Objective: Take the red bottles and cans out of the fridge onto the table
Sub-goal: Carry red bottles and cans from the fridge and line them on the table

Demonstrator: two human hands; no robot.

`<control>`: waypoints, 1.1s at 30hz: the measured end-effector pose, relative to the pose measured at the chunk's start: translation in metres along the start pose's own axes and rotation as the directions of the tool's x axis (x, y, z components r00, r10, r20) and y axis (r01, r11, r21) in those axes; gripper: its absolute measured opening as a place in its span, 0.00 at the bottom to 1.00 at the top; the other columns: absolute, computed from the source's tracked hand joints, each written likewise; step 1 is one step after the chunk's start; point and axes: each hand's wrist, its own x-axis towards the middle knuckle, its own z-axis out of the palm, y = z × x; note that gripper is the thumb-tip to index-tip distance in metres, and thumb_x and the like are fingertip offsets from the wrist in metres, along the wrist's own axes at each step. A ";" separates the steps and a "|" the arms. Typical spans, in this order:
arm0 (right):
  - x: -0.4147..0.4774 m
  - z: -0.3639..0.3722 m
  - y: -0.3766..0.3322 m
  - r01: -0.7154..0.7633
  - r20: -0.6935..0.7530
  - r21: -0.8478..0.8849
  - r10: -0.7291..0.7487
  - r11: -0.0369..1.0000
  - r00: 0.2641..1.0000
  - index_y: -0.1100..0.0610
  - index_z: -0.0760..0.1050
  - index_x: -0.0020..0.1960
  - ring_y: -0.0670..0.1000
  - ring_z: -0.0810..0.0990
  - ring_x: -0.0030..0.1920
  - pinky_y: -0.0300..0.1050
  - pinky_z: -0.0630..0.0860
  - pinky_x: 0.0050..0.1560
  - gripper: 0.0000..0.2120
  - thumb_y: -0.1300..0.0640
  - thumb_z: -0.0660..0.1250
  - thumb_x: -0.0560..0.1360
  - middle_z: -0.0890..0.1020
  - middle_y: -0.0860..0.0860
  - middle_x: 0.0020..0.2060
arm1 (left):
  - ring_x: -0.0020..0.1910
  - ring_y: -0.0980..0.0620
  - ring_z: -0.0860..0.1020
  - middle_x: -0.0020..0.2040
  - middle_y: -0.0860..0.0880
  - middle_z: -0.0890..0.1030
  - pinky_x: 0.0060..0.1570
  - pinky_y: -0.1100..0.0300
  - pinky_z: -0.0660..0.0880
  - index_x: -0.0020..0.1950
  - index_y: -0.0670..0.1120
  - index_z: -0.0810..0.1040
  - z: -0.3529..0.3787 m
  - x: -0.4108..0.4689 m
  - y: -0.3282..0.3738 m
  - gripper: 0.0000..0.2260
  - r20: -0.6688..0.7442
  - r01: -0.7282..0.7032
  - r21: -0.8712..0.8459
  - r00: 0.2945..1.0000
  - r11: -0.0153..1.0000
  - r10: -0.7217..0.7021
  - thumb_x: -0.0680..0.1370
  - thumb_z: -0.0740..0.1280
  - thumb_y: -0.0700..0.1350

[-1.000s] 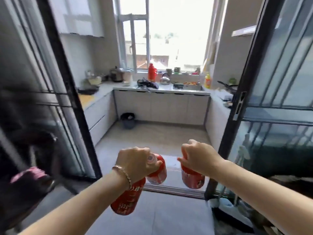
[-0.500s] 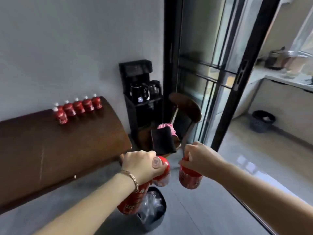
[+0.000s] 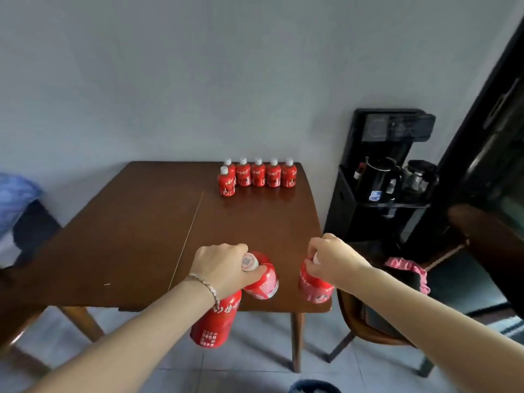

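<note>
Whereas half a second ago the table (image 3: 127, 236) lay off to the left, it now sits straight ahead. Over its near edge the left hand (image 3: 224, 268) grips a hanging red bottle (image 3: 215, 321) and a second bottle (image 3: 262, 282). The right hand (image 3: 331, 259) clasps a third bottle (image 3: 314, 290). Six red bottles (image 3: 258, 175) stand at the far edge, as before.

Dim, even, bluish light with only soft shadows; a faint sheen lies on the bench (image 3: 136, 239) near its far edge. Wide-angle distortion bows the edges, and the left and right margins are smeared by blur.
</note>
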 end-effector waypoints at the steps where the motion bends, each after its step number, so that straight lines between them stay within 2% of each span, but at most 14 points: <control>1: 0.022 0.002 -0.004 0.003 -0.001 0.013 -0.003 1.000 1.000 0.55 0.73 0.51 0.50 0.76 0.42 0.41 0.75 0.44 0.09 0.51 0.63 0.76 0.70 0.50 0.47 | 0.37 0.52 0.74 0.37 0.54 0.75 0.40 0.60 0.66 0.39 0.52 0.66 0.004 0.013 -0.014 0.20 0.013 0.023 -0.003 1.000 1.000 -0.023 0.73 0.56 0.68; 4: 0.091 0.012 -0.018 -0.006 0.010 0.052 0.005 0.999 1.000 0.55 0.75 0.53 0.50 0.77 0.45 0.41 0.77 0.45 0.10 0.50 0.64 0.76 0.70 0.49 0.48 | 0.45 0.53 0.79 0.47 0.53 0.80 0.42 0.62 0.70 0.48 0.53 0.70 0.016 0.057 -0.057 0.19 0.053 0.071 -0.011 0.996 0.997 -0.071 0.74 0.56 0.68; 6: 0.138 0.022 -0.028 -0.020 0.030 0.064 0.018 0.998 0.999 0.55 0.75 0.53 0.50 0.78 0.47 0.42 0.78 0.46 0.10 0.50 0.64 0.76 0.70 0.49 0.49 | 0.48 0.53 0.79 0.49 0.53 0.81 0.44 0.61 0.70 0.51 0.52 0.71 0.025 0.093 -0.086 0.21 0.095 0.069 0.016 0.993 0.997 -0.070 0.74 0.55 0.67; 9: 0.206 0.039 -0.042 -0.076 0.052 0.102 0.071 0.992 0.996 0.55 0.75 0.55 0.50 0.77 0.47 0.42 0.77 0.45 0.11 0.50 0.65 0.76 0.70 0.49 0.50 | 0.45 0.54 0.77 0.46 0.53 0.80 0.43 0.61 0.69 0.49 0.52 0.70 0.039 0.151 -0.129 0.19 0.133 0.032 0.042 0.990 0.999 -0.037 0.75 0.55 0.66; 14: 0.311 0.055 -0.059 -0.229 0.129 0.180 0.207 0.957 0.970 0.55 0.74 0.56 0.51 0.75 0.48 0.42 0.76 0.41 0.11 0.52 0.66 0.76 0.70 0.51 0.54 | 0.50 0.52 0.79 0.50 0.52 0.81 0.44 0.61 0.71 0.57 0.50 0.73 0.052 0.249 -0.191 0.22 0.194 -0.033 0.048 0.981 0.998 0.023 0.75 0.56 0.65; 20: 0.421 0.076 -0.063 -0.355 0.135 0.255 0.330 0.899 0.934 0.57 0.73 0.56 0.52 0.76 0.47 0.48 0.79 0.48 0.12 0.53 0.65 0.76 0.70 0.54 0.57 | 0.48 0.53 0.80 0.49 0.53 0.81 0.42 0.63 0.71 0.55 0.51 0.73 0.078 0.341 -0.233 0.22 0.205 -0.055 0.010 0.977 0.998 0.052 0.74 0.57 0.66; 24: 0.490 0.083 -0.063 -0.348 0.134 0.290 0.322 0.892 0.937 0.57 0.73 0.57 0.52 0.76 0.46 0.46 0.77 0.46 0.12 0.52 0.64 0.76 0.69 0.54 0.57 | 0.50 0.53 0.80 0.51 0.54 0.81 0.44 0.63 0.71 0.56 0.52 0.73 0.102 0.379 -0.244 0.23 0.265 -0.053 -0.001 0.963 0.999 0.051 0.74 0.56 0.67; 29: 0.564 0.092 -0.062 -0.303 0.156 0.272 0.268 0.914 0.951 0.58 0.72 0.56 0.54 0.76 0.49 0.50 0.77 0.52 0.13 0.51 0.64 0.76 0.71 0.55 0.56 | 0.53 0.54 0.79 0.55 0.54 0.80 0.50 0.62 0.75 0.59 0.51 0.72 0.123 0.408 -0.247 0.24 0.303 -0.042 -0.084 0.951 0.996 0.065 0.73 0.57 0.68; 33: 0.598 0.102 -0.060 -0.263 0.154 0.280 0.228 0.923 0.962 0.60 0.71 0.54 0.53 0.74 0.44 0.47 0.71 0.43 0.12 0.53 0.64 0.76 0.73 0.58 0.54 | 0.54 0.55 0.79 0.55 0.55 0.80 0.51 0.63 0.74 0.59 0.52 0.72 0.130 0.425 -0.244 0.24 0.306 -0.052 -0.110 0.948 0.993 0.084 0.73 0.58 0.67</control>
